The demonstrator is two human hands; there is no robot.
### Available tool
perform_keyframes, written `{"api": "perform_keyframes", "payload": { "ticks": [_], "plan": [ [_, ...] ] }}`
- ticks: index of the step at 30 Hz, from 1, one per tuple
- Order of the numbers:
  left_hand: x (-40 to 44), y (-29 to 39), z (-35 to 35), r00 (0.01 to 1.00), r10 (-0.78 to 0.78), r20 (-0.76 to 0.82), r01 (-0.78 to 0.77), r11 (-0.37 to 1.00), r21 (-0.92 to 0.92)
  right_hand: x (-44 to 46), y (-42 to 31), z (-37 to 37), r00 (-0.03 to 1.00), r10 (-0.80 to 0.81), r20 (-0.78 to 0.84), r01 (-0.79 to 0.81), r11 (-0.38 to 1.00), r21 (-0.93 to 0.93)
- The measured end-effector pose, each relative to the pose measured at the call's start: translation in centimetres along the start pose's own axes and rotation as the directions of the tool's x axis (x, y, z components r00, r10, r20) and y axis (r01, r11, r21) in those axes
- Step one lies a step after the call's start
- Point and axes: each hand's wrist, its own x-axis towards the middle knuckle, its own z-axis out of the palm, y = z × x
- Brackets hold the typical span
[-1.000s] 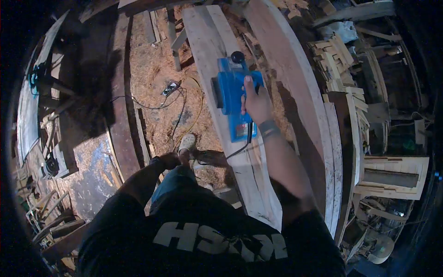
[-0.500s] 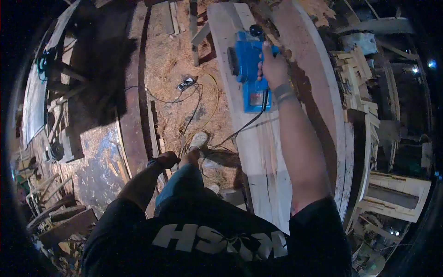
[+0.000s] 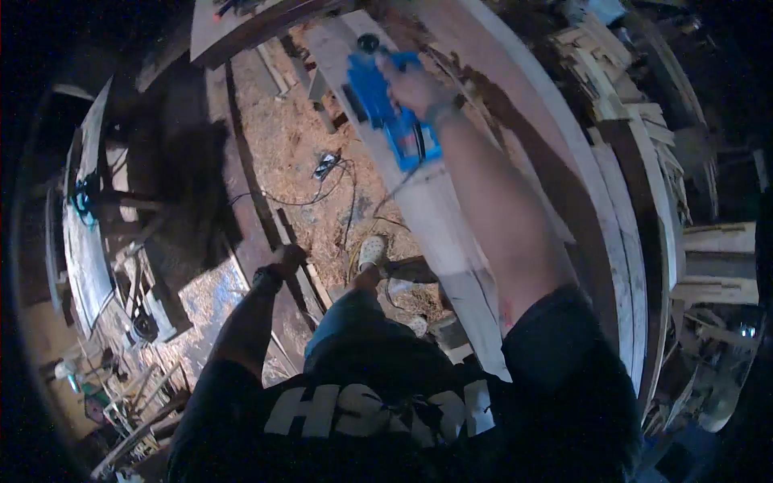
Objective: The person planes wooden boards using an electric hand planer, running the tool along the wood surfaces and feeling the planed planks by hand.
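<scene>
My right hand [image 3: 415,90] is closed around the handle of a blue electric hand planer [image 3: 370,92]. The planer rests on a long pale wooden plank [image 3: 451,213], near its far end, and has a round black knob at the front. Its dark cord trails back from the rear over the plank's left edge. My left hand [image 3: 288,259] hangs low at my left side, away from the plank. Its fingers look curled in, with no object visible in them, though the light there is dim.
Wood shavings [image 3: 282,153] cover the ground left of the plank, where a power strip [image 3: 326,166] and loose cords lie. A wide board [image 3: 555,121] runs along the right, with stacked offcuts [image 3: 592,68] beyond. Another board [image 3: 258,28] crosses at the far end.
The planer, with my right hand on it, has moved forward along the plank. My view has turned, so the plank now slants and a board shows at the top. My left hand stays low.
</scene>
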Motion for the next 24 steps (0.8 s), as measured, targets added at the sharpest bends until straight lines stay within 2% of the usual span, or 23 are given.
{"api": "perform_keyframes", "payload": {
  "ticks": [2,3,4,5,6,7,8,10,11,12,13,14,17,19,22,24],
  "plan": [
    [3.8,4.2,-3.4,0.969,-0.247,0.016,0.240,0.954,0.181,-8.6,0.4,-2.5,0.999,0.048,-0.017,-0.050,0.992,-0.112],
    [6.3,10.3,-7.1,0.987,-0.147,0.061,0.120,0.940,0.320,-13.9,0.8,-3.8,0.997,0.074,0.010,-0.073,0.995,-0.069],
    [8.8,14.8,-9.2,0.920,-0.324,0.222,0.255,0.922,0.292,-19.3,1.0,-5.1,0.994,0.100,0.037,-0.099,0.995,-0.028],
    [9.8,16.3,-8.6,0.924,-0.303,0.233,0.240,0.934,0.266,-24.6,1.7,-5.8,0.982,0.188,-0.030,-0.189,0.982,-0.022],
    [10.6,17.8,-7.7,0.928,-0.282,0.242,0.224,0.945,0.239,-29.7,3.7,-6.9,0.977,0.209,-0.045,-0.207,0.977,0.047],
    [11.0,20.3,-6.5,0.851,-0.496,0.174,0.504,0.863,-0.005,-34.8,3.7,-8.3,0.952,0.304,-0.028,-0.303,0.952,0.035],
    [11.6,17.7,-2.7,0.914,-0.369,0.169,0.374,0.928,0.002,-40.1,7.3,-9.4,0.972,0.199,-0.121,-0.199,0.980,0.012],
    [12.0,18.6,2.2,0.920,-0.253,0.299,0.265,0.964,0.000,-51.2,8.5,-12.0,0.920,0.381,-0.086,-0.372,0.922,0.109],
    [11.9,19.0,4.3,0.912,-0.199,0.359,0.215,0.977,-0.003,-56.4,9.6,-13.0,0.903,0.421,-0.092,-0.407,0.903,0.133],
    [12.2,18.7,6.6,0.856,0.224,0.466,-0.391,0.870,0.300,-61.6,10.6,-13.8,0.889,0.447,-0.102,-0.429,0.890,0.157],
    [11.6,19.4,9.1,0.870,-0.212,0.446,0.229,0.973,0.016,-66.9,11.4,-14.6,0.888,0.447,-0.112,-0.423,0.887,0.184],
    [10.9,23.0,7.1,0.894,-0.065,0.443,0.091,0.995,-0.038,-71.7,12.2,-15.2,0.892,0.436,-0.123,-0.406,0.889,0.210],
    [9.5,27.1,6.6,0.847,-0.092,0.523,0.182,0.975,-0.124,-78.4,13.8,-16.6,0.893,0.430,-0.132,-0.396,0.891,0.224],
    [8.7,26.8,6.4,0.792,-0.091,0.603,0.246,0.952,-0.180,-76.2,13.3,-16.9,0.877,0.464,-0.127,-0.437,0.879,0.192],
    [7.5,26.2,3.6,0.738,-0.300,0.605,0.335,0.940,0.057,-68.4,11.8,-16.1,0.856,0.503,-0.121,-0.489,0.863,0.127],
    [5.5,22.4,3.7,0.680,-0.408,0.610,0.507,0.862,0.011,-62.0,12.9,-15.1,0.879,0.461,-0.122,-0.445,0.885,0.134]
  ]
}}
